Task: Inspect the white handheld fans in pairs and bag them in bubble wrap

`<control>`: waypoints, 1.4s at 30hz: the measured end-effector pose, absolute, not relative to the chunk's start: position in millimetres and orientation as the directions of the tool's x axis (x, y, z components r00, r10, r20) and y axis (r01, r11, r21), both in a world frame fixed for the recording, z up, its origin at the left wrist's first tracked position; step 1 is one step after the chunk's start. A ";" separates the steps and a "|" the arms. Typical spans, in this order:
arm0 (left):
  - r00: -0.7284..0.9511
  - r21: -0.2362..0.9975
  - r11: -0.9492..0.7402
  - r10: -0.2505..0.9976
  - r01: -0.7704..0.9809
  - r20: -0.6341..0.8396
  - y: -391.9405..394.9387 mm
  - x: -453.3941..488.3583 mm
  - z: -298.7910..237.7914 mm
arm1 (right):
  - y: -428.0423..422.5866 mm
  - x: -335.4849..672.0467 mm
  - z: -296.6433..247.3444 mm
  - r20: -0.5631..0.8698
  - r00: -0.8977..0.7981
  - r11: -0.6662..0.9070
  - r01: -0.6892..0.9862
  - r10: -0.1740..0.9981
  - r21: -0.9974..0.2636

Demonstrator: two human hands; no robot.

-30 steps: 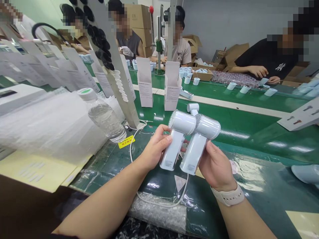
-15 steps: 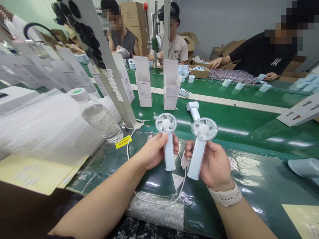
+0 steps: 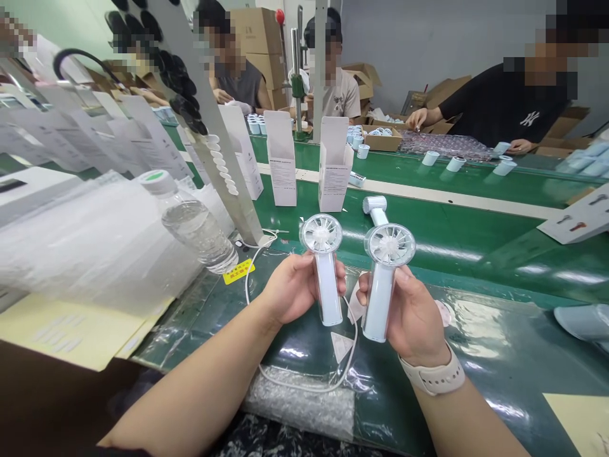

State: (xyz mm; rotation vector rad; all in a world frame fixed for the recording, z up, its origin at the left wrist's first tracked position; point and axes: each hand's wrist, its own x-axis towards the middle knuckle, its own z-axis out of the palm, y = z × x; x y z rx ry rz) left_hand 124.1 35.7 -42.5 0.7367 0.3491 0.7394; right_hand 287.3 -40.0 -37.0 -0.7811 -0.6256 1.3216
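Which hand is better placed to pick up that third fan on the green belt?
Probably the right hand: the third fan lies just beyond it, nearly straight ahead. But it grips a handheld fan, as the left hand grips a second fan, so either must free itself first.

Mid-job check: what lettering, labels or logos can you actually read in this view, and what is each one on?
"NY": on the black shirt of the co-worker at right.
Yellow sticker: characters too small to read.
Left white carton, right white carton: print too small to read.
Left-hand fan, right-hand fan: nothing readable.
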 end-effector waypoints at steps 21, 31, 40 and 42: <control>0.608 0.926 0.264 0.792 -0.271 -0.048 35.4 123.4 -45.0 | -29.4 286.2 -41.5 -0.201 0.284 0.037 -0.656 0.937 -0.754; 0.549 0.983 -0.106 0.818 -0.147 0.170 35.3 116.4 -42.6 | -39.7 292.6 -50.5 0.095 0.349 0.192 -0.256 0.932 -0.947; 0.471 0.483 -0.875 0.411 -0.038 0.781 37.3 107.8 -38.0 | -47.5 298.3 -46.2 0.543 0.014 0.540 0.082 0.840 -0.838; 0.447 0.388 -0.922 0.342 -0.012 0.827 35.4 106.2 -35.4 | -48.6 298.6 -44.9 0.580 -0.001 0.577 0.089 0.815 -0.812</control>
